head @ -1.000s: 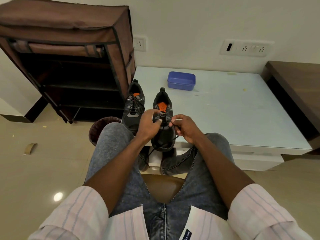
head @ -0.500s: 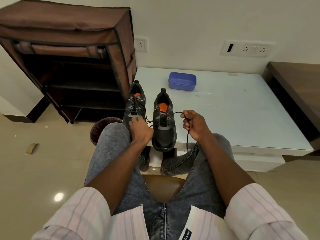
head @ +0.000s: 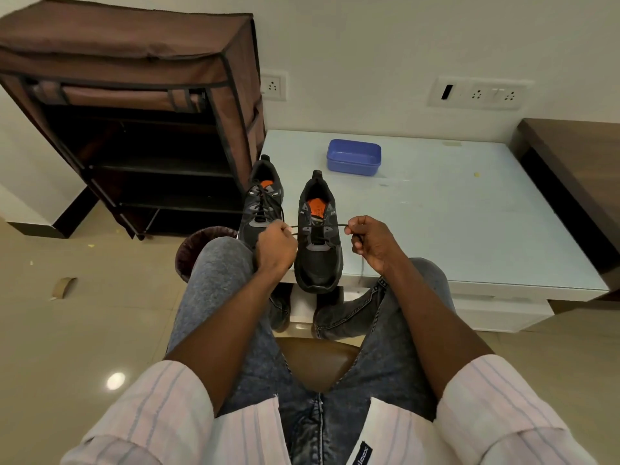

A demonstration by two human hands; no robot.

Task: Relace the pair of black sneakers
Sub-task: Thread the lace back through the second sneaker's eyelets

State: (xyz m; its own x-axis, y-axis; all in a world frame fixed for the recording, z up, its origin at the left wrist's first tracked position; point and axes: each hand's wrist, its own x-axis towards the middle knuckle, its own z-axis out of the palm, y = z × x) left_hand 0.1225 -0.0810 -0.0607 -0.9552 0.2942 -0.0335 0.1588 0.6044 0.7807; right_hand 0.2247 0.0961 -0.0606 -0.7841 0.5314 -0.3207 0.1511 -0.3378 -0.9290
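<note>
Sneakers, black with orange insoles, stand side by side at the near left corner of the white table (head: 469,229), toes toward the person. Right sneaker (head: 318,243) sits at the table's front edge, toe slightly overhanging; left sneaker (head: 263,203) just beside it, against the table's left edge, already laced. Black lace (head: 339,225) runs taut across the right sneaker's eyelets. Left hand (head: 276,246) pinches one end, fingers curled tight; right hand (head: 370,241) grips the other end in a closed fist, slack hanging below. Blue lidded box (head: 354,157) sits farther back on the table. Brown fabric rack (head: 141,112) stands left of the table.
</note>
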